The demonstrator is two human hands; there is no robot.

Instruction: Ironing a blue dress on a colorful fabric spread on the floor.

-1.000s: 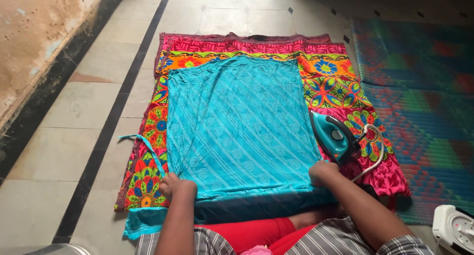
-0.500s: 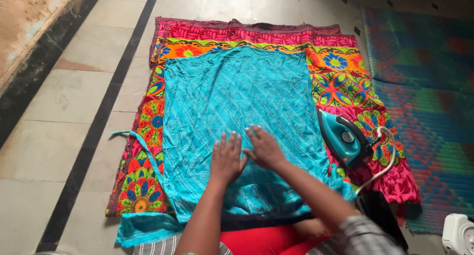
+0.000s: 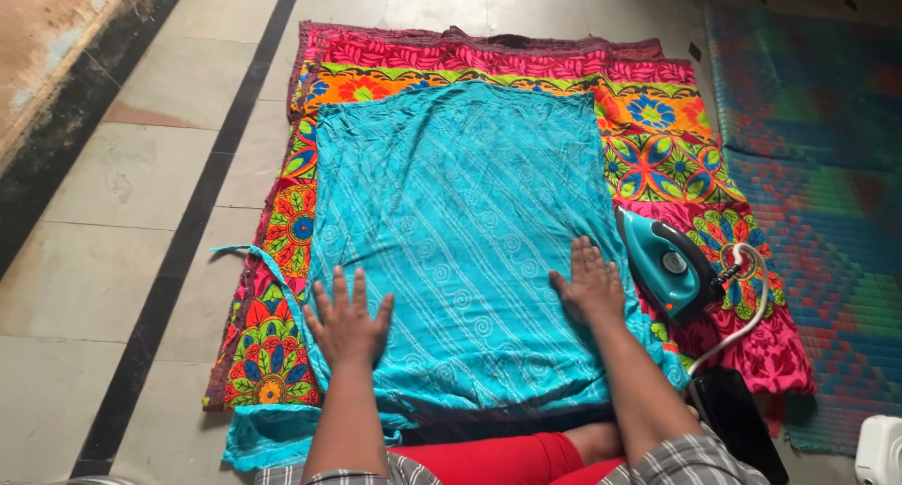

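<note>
Turquoise cloth (image 3: 460, 222) feels thin, soft and limp under my left hand (image 3: 346, 323) and right hand (image 3: 590, 286), both spread flat, so I'd grip its edges.

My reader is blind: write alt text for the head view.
Both hands, left and right, press flat and spread apart on a turquoise cloth laid over a floral sheet on a tiled floor. A teal iron rests on the sheet just right of the right hand.
</note>
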